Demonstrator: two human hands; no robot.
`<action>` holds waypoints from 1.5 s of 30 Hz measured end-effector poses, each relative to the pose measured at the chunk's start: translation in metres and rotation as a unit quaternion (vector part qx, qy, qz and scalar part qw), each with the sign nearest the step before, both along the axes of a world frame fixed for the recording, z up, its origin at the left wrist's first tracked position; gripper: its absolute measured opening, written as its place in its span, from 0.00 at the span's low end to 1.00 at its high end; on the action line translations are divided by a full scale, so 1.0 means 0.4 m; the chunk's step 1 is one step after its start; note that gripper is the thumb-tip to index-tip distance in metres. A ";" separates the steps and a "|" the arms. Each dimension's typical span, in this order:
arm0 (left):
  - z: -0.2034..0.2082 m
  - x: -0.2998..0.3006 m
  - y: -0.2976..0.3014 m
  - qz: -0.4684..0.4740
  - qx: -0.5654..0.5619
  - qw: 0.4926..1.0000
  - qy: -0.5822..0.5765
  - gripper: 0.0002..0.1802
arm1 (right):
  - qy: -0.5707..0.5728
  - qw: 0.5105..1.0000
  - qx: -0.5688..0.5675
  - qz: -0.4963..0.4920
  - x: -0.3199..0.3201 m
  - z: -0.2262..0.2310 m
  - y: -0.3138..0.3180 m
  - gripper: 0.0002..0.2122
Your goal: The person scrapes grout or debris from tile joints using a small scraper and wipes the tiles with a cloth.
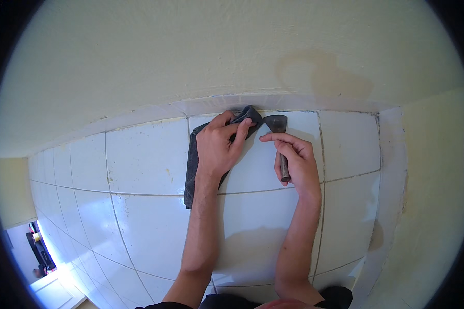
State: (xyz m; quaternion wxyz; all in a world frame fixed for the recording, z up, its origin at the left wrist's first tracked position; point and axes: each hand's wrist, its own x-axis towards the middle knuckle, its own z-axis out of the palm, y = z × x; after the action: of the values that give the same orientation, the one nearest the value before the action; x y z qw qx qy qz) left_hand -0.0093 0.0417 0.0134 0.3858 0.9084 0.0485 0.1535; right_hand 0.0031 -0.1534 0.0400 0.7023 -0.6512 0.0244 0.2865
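My left hand (220, 141) grips a dark grey cloth (192, 167), bunched at the fingertips near the foot of the wall. The rest of the cloth hangs down along the left side of that hand and lies on the white tiles. In my right hand (298, 164) is a scraper (277, 122) with a wide dark blade and a short handle. Its blade points away from me, just right of the cloth's bunched end. My right index finger lies across the scraper below the blade, and the other fingers wrap its handle.
White floor tiles (144, 165) with dark joints and small yellowish specks run under my arms. A low skirting (227, 103) borders the pale wall (191, 51) ahead; another wall (433, 170) meets it at right. A bright doorway with dark items (40, 250) shows at far left.
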 end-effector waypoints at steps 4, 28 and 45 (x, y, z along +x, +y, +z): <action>0.002 0.001 -0.003 0.002 0.002 1.000 0.007 0.15 | -0.005 1.000 0.022 -0.020 0.000 -0.004 0.001 0.14; 0.003 0.002 -0.005 0.000 0.014 1.000 0.004 0.11 | 0.004 0.998 0.046 -0.039 0.005 -0.001 -0.009 0.15; 0.002 0.003 -0.006 0.003 0.015 1.000 0.007 0.11 | -0.021 0.999 0.023 -0.043 0.000 -0.016 -0.002 0.14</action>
State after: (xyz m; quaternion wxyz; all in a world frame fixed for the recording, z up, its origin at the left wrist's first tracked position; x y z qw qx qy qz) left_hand -0.0081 0.0394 0.0142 0.3716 0.9149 0.0518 0.1489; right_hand 0.0032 -0.1541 0.0336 0.7288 -0.6395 0.0307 0.2427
